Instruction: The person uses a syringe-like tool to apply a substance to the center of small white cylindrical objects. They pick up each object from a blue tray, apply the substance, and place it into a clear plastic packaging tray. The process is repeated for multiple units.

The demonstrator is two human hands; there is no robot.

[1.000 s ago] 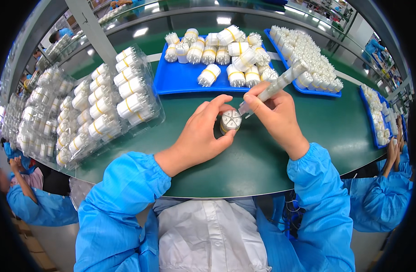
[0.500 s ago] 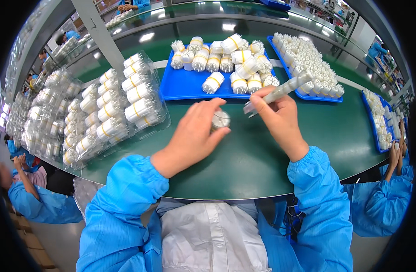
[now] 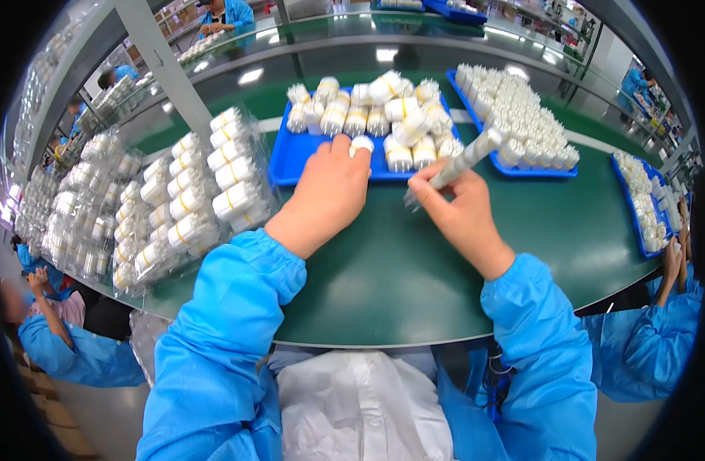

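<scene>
My left hand (image 3: pixel 327 188) reaches to the front of a blue tray (image 3: pixel 289 157), its fingers closed around a white cylindrical part (image 3: pixel 360 145). Only the top of that part shows beyond my fingers. The tray holds several similar white cylinders with yellow bands and metal pins, some standing and some lying on others. Over the green table, just in front of the tray, my right hand (image 3: pixel 461 206) is closed on a pen-like tool (image 3: pixel 473 157) wrapped in whitish, translucent material. Its blurred metal tip points down and left, touching nothing I can see.
Clear plastic blister trays (image 3: pixel 176 200) filled with banded cylinders stand at the left. Another blue tray (image 3: pixel 533 170) packed with upright white parts lies right of the middle one. A third blue tray (image 3: pixel 644 244) is at the far right, near another person's hands (image 3: pixel 673 257).
My left hand has moved forward from above the table to the tray's front edge. My right hand, still holding the tool, has shifted slightly left and nearer to me.
</scene>
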